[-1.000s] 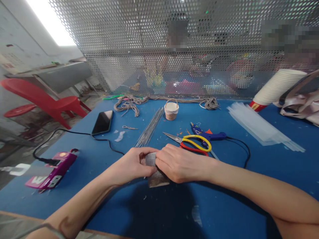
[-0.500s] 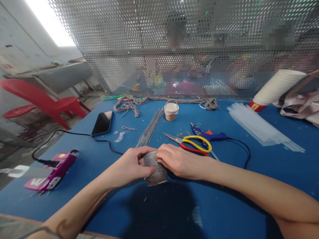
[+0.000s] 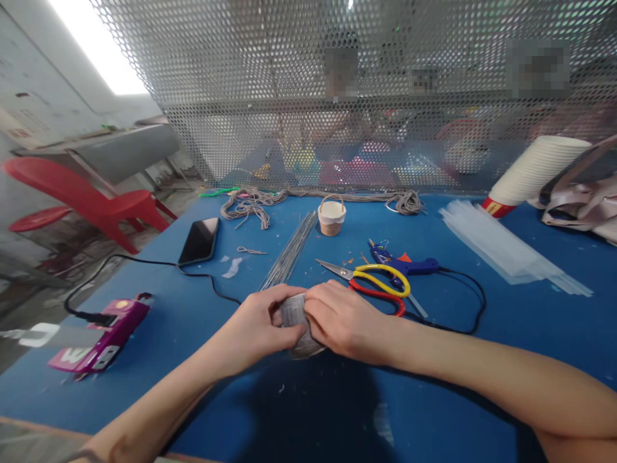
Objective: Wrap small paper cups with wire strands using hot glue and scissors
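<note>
Between my hands, over the blue table (image 3: 212,411), is a grey wrapped cup-like piece (image 3: 295,313). My left hand (image 3: 263,325) grips it from the left, thumb across its front and fingers behind. The fingers of my right hand (image 3: 340,318) are bent against its right side and cover part of it; their tips are hidden. Just right of my right hand lie scissors (image 3: 383,281) with one yellow and one red handle. Thin grey wires (image 3: 292,251) lie beyond my left hand.
Small basket (image 3: 331,217), grey cord (image 3: 407,202) and perforated metal screen (image 3: 241,83) stand behind. A phone (image 3: 199,241) and purple power strip (image 3: 103,341) are left. Blue glue gun (image 3: 409,263), translucent strips (image 3: 506,244) and stacked paper cups (image 3: 535,170) are right.
My right hand has moved slightly down and over the grey piece, covering more of its right side. The grey piece has tilted a little; my left hand still holds it.
</note>
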A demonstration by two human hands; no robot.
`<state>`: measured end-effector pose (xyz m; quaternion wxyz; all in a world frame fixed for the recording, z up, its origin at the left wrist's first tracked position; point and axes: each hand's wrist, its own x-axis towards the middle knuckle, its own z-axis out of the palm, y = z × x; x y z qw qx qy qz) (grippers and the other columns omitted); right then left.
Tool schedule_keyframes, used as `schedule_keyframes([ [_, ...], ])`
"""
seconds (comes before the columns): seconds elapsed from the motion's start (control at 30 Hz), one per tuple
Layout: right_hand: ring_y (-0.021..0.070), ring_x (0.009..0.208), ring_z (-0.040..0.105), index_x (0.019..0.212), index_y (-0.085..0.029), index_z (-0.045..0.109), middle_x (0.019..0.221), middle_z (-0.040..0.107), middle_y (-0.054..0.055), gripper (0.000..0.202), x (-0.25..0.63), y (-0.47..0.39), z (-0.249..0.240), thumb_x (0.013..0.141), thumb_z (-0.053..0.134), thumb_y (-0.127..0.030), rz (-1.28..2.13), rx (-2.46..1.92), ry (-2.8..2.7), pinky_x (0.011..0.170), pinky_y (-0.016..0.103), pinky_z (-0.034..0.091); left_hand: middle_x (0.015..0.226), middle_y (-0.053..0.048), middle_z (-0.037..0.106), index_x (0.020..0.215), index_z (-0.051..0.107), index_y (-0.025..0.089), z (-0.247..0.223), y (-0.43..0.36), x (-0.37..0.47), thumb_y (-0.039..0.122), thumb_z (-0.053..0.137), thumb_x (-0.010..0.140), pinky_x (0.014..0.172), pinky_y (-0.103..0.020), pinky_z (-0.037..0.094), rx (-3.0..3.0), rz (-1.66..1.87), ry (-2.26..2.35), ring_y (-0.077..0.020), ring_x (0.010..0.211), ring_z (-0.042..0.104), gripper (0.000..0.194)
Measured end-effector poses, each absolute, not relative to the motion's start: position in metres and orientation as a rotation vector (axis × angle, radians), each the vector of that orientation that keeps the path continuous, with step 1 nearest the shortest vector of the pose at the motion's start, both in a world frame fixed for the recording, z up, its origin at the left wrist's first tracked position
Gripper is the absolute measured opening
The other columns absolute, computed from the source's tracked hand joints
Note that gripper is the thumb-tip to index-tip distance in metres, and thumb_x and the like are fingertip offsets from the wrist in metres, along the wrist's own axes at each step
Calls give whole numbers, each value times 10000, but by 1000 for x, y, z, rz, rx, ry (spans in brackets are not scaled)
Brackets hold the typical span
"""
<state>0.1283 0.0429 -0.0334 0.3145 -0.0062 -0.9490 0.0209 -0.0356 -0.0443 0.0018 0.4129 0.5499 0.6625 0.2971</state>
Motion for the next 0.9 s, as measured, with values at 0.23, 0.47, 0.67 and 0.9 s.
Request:
schedule_keyframes([
  [0.23, 188, 842, 550, 929, -110, 559, 932, 589, 135, 121, 131, 53, -25, 916, 445, -148, 500, 2, -2502, 759, 316, 490, 849, -12, 659, 1115, 643, 160, 3, -43, -38, 236, 622, 676, 637, -242, 471, 1419, 772, 1709, -152, 703, 564, 446],
  [0.47, 197, 742, 527, 865, -99, 584, 836, 605, 125, 245, 129, 48, -38, 945, 352, -86, 92, -5, -2483, 688, 336, 451, 852, -8, 661, 1100, 633, 175, 1, -44, -34, 240, 602, 684, 610, -236, 466, 1434, 779, 1746, -148, 695, 567, 422],
  [0.67, 200, 859, 534, 929, -118, 532, 886, 607, 127, 159, 125, 51, -41, 951, 374, -113, 425, -16, -2277, 751, 340, 493, 843, -2, 650, 1015, 647, 182, 5, -46, -29, 226, 597, 667, 608, -226, 454, 1503, 887, 1863, -148, 706, 569, 354],
  [0.9, 179, 898, 551, 957, -160, 526, 952, 585, 101, 108, 127, 51, -32, 927, 422, -147, 741, -110, -2116, 806, 354, 494, 862, 2, 615, 1007, 592, 195, -3, -46, -35, 234, 582, 730, 629, -237, 446, 1630, 1035, 1944, -141, 703, 549, 279],
])
